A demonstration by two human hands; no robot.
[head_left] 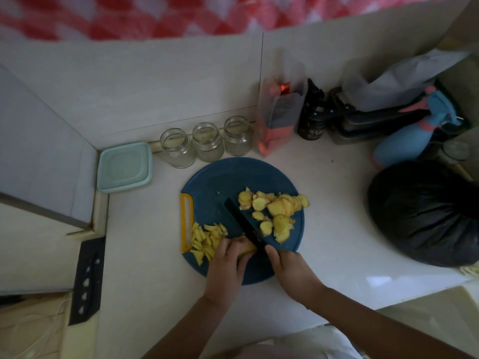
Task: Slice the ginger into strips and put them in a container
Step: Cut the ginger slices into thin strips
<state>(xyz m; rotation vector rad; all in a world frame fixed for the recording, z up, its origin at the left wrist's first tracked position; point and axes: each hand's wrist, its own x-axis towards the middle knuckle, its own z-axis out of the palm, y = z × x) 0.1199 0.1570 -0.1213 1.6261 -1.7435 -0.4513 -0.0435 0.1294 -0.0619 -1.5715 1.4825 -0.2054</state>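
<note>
At the near edge of the round blue plastic cutting board (220, 177), my left hand (228, 265) curls round a yellow ginger piece (248, 249). My right hand (287, 270) grips the black knife (243, 223) — blade over the board's middle. Cut ginger strips (206, 240) heap at its left edge, round ginger slices (276, 211) on its right. Beyond its left — a pale teal square lidded container (124, 167).
</note>
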